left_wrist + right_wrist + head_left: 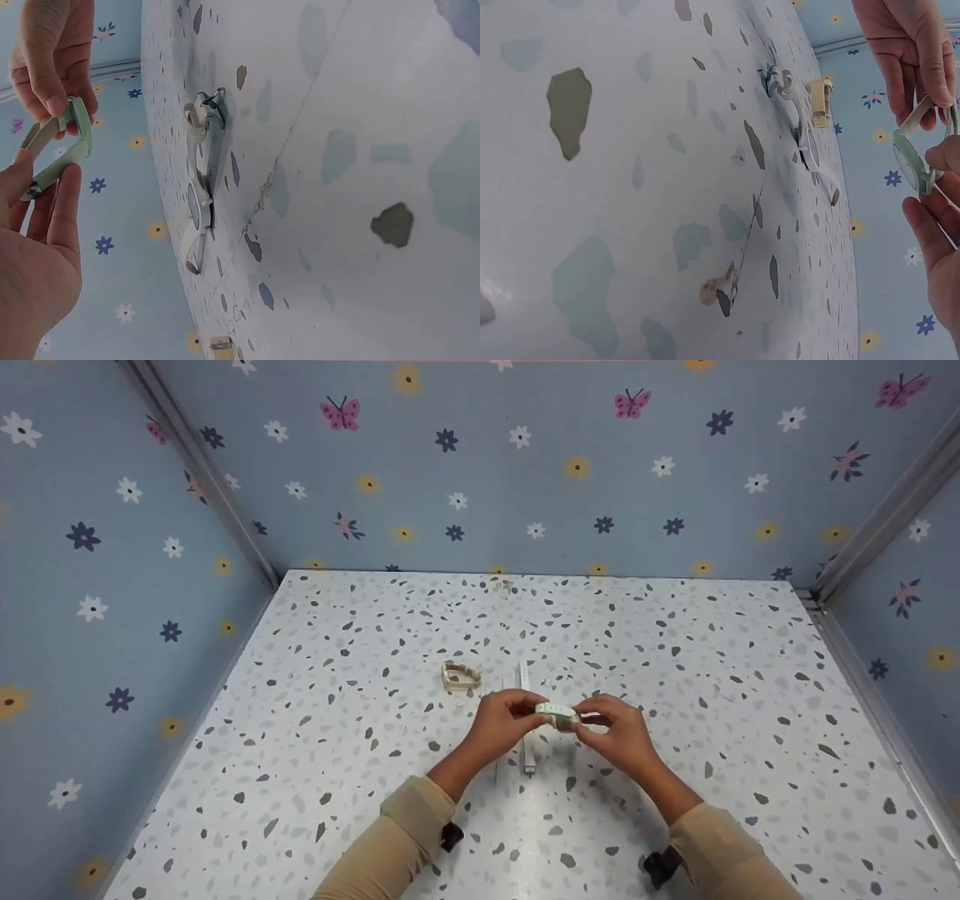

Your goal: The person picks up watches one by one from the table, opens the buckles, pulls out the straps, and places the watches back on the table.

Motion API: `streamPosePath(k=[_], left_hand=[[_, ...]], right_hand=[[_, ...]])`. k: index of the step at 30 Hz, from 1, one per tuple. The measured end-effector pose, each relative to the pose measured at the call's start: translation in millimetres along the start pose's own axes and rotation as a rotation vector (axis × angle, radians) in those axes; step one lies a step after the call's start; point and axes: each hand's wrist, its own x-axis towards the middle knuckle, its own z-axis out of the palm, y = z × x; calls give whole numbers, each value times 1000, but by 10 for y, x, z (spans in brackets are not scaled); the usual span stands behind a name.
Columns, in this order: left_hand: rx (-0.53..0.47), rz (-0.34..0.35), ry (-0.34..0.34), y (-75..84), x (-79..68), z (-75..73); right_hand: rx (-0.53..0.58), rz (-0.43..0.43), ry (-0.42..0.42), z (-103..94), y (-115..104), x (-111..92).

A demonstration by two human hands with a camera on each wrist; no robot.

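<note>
Both hands hold a light green wristwatch (557, 709) between them, raised over the table. My left hand (504, 722) pinches one end of its strap, and my right hand (621, 733) grips the other side. In the left wrist view, the green watch (75, 142) forms a bent loop between thumbs and fingertips. Its round face (909, 161) shows in the right wrist view, while fingers hide part of the strap. Beneath the hands a white wristwatch (529, 757) lies stretched out, its middle covered by the left hand in the head view.
A gold-beige wristwatch (460, 676), curled into a loop, stands on the table left of the white one. The speckled white tabletop (337, 712) is bordered at the back and sides by blue flowered panels (495, 472) with metal corner posts.
</note>
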Motion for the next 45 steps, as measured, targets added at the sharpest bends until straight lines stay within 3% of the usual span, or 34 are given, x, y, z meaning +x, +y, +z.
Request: streamPosePath(k=[8,20,33,45], left_hand=[[27,5,-5,-8,0,22],[81,15,-19,25,-15,14],[205,50,-143,108,8,-51],[236,66,-215,132,48,-139]], right_hand=[[19,-26,-38,-37,-266,-15],[4,-41,-62,-27,-377,5],[16,-31,-137,-54,-410,27],[29,-31,-159,-81,-418,38]])
